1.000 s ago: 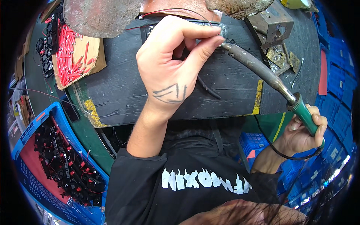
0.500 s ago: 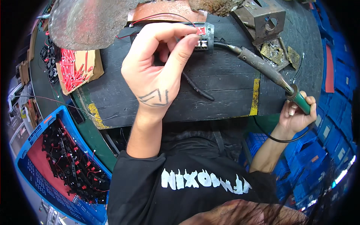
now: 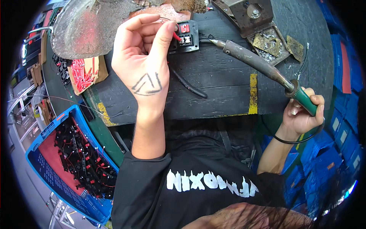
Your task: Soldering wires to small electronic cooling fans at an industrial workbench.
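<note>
My left hand [image 3: 143, 65] is at the upper middle, thumb and fingers pinched on a short red wire [image 3: 177, 37] that points down toward metal terminals. Those terminals sit in a small black switch panel [image 3: 195, 34] with a red rocker on it. My right hand [image 3: 299, 119] is wrapped round the green handle of a soldering iron [image 3: 255, 63]. The iron's tip is just right of the panel, beside a dark lead; whether they touch I cannot tell. Part of the panel is hidden behind my left fingers.
An open carton of red wires [image 3: 82, 76] stands left. A blue crate [image 3: 49, 131] of black switch parts is at lower left. Beyond the iron are a metal stand [image 3: 244, 17] and a tray with sponge pieces [image 3: 267, 44]. A thick black cable [image 3: 187, 84] lies on the bench [image 3: 225, 89].
The view has shifted, so the bench items sit elsewhere in it. My left fingers have drawn back from the rocker, showing the red wire. The iron's tip has come nearer the panel.
</note>
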Tool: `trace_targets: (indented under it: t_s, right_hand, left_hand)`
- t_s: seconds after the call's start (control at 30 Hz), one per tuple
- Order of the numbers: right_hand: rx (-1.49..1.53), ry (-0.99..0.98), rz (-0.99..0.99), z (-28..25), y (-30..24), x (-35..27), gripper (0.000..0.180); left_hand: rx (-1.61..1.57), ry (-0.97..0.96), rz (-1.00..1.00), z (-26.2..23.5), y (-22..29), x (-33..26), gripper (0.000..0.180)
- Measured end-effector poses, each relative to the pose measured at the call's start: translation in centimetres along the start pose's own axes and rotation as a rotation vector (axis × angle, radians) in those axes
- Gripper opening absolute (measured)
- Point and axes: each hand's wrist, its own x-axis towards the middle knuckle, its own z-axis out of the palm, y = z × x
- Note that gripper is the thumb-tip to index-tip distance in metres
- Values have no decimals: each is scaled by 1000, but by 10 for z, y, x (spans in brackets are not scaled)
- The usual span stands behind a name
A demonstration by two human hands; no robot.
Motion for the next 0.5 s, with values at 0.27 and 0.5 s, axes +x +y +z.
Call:
trace_targets:
  t_s: [0.27, 0.5]
  right_hand:
    - [-38, -25, -30, -2, 4, -2, 40]
    - [-47, -71, -28, -5, 5, -2, 40]
  left_hand:
    - [139, 55, 54, 3, -3, 1, 16]
    - [270, 63, 174, 7, -6, -10, 21]
